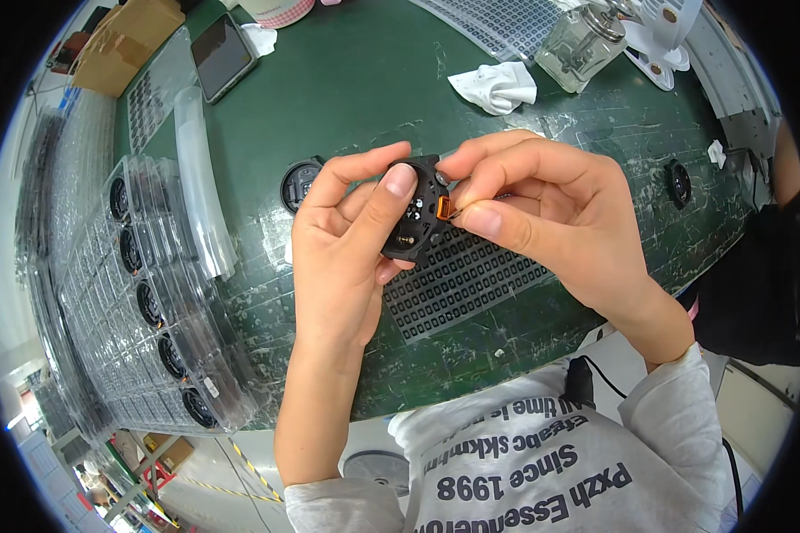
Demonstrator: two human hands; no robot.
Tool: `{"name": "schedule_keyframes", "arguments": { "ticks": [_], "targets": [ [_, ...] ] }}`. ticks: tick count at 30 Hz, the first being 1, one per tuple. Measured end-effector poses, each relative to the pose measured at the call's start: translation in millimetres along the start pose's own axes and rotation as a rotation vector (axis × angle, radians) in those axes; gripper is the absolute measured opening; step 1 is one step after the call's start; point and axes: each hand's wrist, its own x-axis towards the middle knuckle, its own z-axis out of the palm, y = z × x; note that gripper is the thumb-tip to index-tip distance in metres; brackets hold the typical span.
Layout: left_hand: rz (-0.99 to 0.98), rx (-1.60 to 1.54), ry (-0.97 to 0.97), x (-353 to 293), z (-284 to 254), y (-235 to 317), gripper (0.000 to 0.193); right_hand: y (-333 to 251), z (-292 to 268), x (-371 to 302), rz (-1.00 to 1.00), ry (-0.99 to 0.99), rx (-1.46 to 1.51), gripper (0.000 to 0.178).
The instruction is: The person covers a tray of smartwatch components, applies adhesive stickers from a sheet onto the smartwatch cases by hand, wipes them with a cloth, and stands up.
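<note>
My left hand (351,213) grips a round black watch case (415,213), thumb over its face and fingers behind it. Small metal and white parts show inside the case. On its right side sits a small orange piece (444,208), seemingly a flex strip. My right hand (542,204) is closed in a pinch beside this piece, its index finger near the case's upper edge. A thin dark bit shows at the fingertips; its kind cannot be made out. Behind my left hand, another black watch case (299,188) lies on the table, partly hidden.
Clear plastic trays (164,293) with several watch cases are stacked at left. A sheet of small black pieces (471,284) lies under my hands on the green table (356,80). Farther off are a phone (224,58), a glass bottle (582,49) and a crumpled tissue (496,87).
</note>
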Motion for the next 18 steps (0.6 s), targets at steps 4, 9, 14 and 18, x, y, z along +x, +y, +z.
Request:
{"name": "schedule_keyframes", "arguments": {
  "ticks": [4, 9, 14, 18],
  "targets": [
    [0.007, -0.005, -0.005, 0.0, -0.2, -0.4, 0.023, 1.0, 0.2, -0.1, -0.023, 0.002, -0.029, 0.012],
    [0.007, 0.023, 0.013, 0.0, 1.2, 0.1, 0.023, 1.5, 0.4, -0.7, -0.061, 0.002, -0.058, 0.012],
    [0.025, 0.030, -0.008, 0.4, -0.4, -1.2, 0.024, 1.3, -0.3, -0.2, -0.061, 0.004, -0.074, 0.012],
    [0.025, 0.038, -0.005, -0.2, -1.4, -0.4, 0.024, 3.0, 1.0, 0.2, -0.068, 0.004, -0.073, 0.012]
  ]
}}
